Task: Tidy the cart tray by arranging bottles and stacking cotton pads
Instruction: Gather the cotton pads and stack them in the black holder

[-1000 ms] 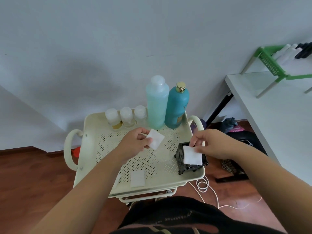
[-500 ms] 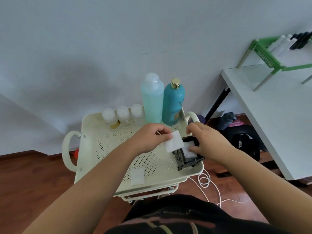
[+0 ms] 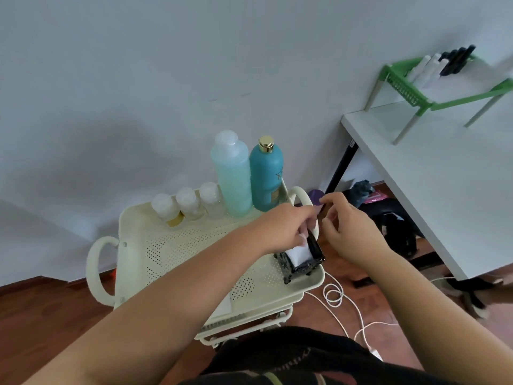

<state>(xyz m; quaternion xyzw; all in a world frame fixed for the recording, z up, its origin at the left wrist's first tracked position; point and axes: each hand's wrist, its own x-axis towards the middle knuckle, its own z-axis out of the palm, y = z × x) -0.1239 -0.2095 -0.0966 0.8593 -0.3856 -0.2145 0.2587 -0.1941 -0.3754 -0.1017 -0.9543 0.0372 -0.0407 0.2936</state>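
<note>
Teal bottle [image 3: 266, 176]: we see a dark mark and a gold label patch on its side, too blurred to read.
Black garment [image 3: 299, 357]: we see gold script lettering, illegible to us.
Elsewhere: we find nothing readable.

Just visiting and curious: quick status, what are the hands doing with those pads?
Left hand pressing white square cotton pad into small black box. Right hand open beside box, empty. One pad left on cream perforated tray, partly under forearm.
</note>
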